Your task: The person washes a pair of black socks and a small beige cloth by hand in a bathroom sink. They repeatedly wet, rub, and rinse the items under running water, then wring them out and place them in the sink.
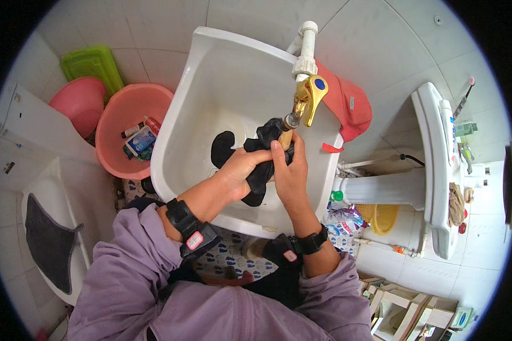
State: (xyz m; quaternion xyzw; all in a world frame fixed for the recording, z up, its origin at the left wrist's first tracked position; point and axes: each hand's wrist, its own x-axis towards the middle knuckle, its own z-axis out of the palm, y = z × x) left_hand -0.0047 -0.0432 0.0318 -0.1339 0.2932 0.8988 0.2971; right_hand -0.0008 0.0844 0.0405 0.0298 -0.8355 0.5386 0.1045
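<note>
Over a white ceramic wash sink, my left hand grips a bunched black cloth, possibly a sock. My right hand presses a tan bar, which looks like soap, against the same cloth, its thumb along the bar. Both hands meet just below the spout of a gold-coloured tap, whose outlet the cloth partly covers. No water stream can be made out. Another black piece of fabric lies on the basin floor to the left; whether it joins the held cloth is hidden.
A red cloth hangs over the sink's right rim. Left of the sink stands a pink plastic basin with packets and a tube inside. A white pedestal washbasin is at the right, with plastic bags on the floor before it.
</note>
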